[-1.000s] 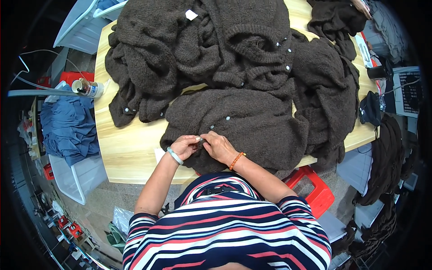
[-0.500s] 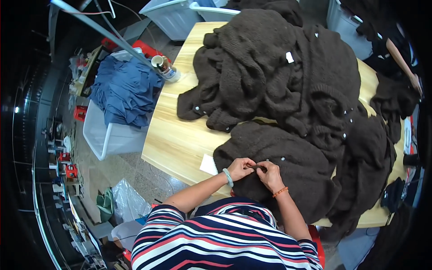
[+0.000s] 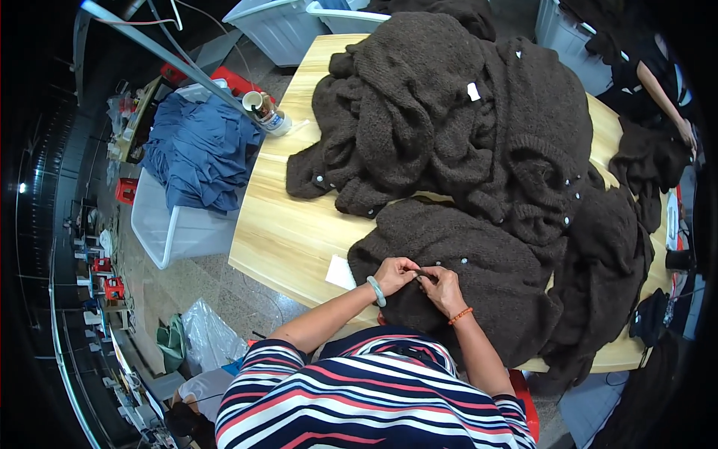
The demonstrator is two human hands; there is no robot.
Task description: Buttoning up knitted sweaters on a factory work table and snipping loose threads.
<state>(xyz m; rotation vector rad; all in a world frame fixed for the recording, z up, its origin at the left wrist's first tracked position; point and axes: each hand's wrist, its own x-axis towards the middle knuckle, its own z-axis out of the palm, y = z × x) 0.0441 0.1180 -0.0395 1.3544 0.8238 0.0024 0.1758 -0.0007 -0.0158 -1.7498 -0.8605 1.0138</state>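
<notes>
A dark brown knitted sweater (image 3: 486,299) lies bunched at the near side of the wooden table, with small shiny buttons on it. My left hand (image 3: 394,276), a pale bangle at its wrist, pinches the sweater's edge. Right beside it, my right hand (image 3: 443,289), with an orange bead bracelet, closes thumb and fingers on the same edge. The fingertips nearly meet, and any small item between them is too small to make out. Beyond my hands rises a large heap of brown knitwear (image 3: 419,97) with a white tag (image 3: 473,92).
White paper (image 3: 340,272) lies left of my hands on the table (image 3: 273,224). A bottle (image 3: 275,121) and a cup (image 3: 254,101) stand at the left edge. A grey bin (image 3: 198,236) holds blue cloth (image 3: 198,150). At far right, another person's arm (image 3: 662,97) reaches toward brown garments.
My hands remain together at the sweater's edge, with the fingers slightly shifted and the fingertips closer. The whole view has moved a little. The other person's hand stays by the garments.
</notes>
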